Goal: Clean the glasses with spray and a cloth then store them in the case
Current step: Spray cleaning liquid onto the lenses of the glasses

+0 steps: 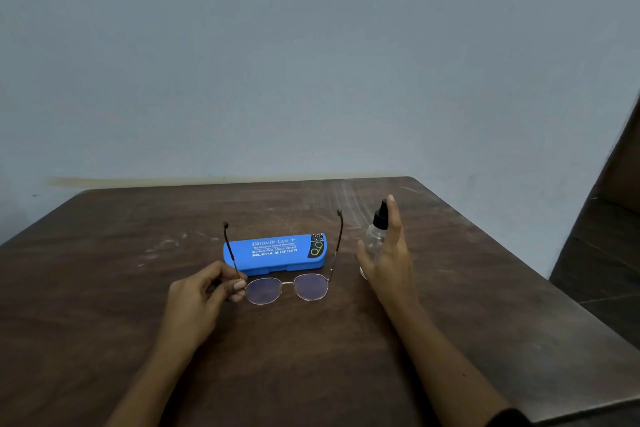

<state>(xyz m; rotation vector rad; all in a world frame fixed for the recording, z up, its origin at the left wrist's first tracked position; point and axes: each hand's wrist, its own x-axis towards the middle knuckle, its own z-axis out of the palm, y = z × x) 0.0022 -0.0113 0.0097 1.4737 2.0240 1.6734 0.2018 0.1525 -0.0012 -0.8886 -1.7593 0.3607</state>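
Round metal-framed glasses [288,288] are held just above the brown table, lenses toward me and both temples open, pointing away. My left hand [204,295] pinches the frame at its left hinge. A closed blue glasses case [275,253] with white print lies just behind them. A small clear spray bottle [375,236] with a black nozzle stands to the right. My right hand [388,260] is around the bottle with fingers spread, the index finger up by the nozzle; I cannot tell whether it grips the bottle. No cloth is in view.
The dark wooden table [311,357] stands against a pale blue wall. Its right edge runs diagonally, with a brown tiled floor [602,270] beyond it. Faint whitish scuffs mark the left part of the tabletop.
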